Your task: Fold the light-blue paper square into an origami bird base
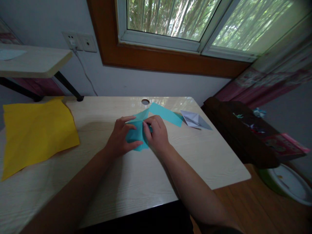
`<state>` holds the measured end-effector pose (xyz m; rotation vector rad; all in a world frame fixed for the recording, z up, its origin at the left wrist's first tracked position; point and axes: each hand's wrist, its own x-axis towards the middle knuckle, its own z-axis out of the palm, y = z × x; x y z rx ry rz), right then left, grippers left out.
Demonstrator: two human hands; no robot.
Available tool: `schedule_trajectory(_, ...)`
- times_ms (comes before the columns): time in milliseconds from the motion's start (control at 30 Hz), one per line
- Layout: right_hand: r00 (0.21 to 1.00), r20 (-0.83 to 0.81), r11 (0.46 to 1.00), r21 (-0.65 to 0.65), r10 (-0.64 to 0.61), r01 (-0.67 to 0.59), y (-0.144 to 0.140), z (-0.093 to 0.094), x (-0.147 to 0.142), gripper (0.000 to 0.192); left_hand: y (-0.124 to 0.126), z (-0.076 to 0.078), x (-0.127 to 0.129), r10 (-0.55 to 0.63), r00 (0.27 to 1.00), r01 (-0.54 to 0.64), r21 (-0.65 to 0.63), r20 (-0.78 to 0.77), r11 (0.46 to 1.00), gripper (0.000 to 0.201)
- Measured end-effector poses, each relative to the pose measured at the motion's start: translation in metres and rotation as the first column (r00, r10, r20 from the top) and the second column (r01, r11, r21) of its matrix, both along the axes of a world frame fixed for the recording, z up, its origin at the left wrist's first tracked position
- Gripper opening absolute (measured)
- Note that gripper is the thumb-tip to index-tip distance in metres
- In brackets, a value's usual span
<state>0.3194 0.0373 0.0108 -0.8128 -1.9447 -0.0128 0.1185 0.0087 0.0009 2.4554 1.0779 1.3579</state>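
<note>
A teal sheet of paper [165,114], partly folded, lies at the middle of the pale wooden table [97,113]. My left hand [120,136] grips its near folded part from the left, thumb under the lower edge. My right hand [157,133] pinches the same fold from the right, fingers curled over the crease. A flat teal flap stretches away to the right of my hands. Part of the fold is hidden under my fingers.
A large yellow sheet [36,133] lies at the table's left. A folded white paper shape [195,120] rests right of the teal sheet. A cable hole [145,101] is at the far edge. A dark box [243,133] and a white-green dish [290,183] stand off the right side.
</note>
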Motion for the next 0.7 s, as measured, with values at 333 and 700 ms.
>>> schedule_trajectory(333, 0.964, -0.138, 0.973, -0.067, -0.229, 0.221, 0.005, 0.000, 0.008, 0.006, 0.007, -0.005, -0.002, -0.025, 0.993, 0.032, 0.064, -0.113, 0.997, 0.088)
schedule_trajectory(700, 0.982, -0.158, 0.994, -0.063, -0.099, 0.090, 0.004, -0.001, 0.006, 0.005, 0.007, -0.004, -0.006, 0.102, 0.994, -0.100, 0.059, -0.038, 0.993, 0.046)
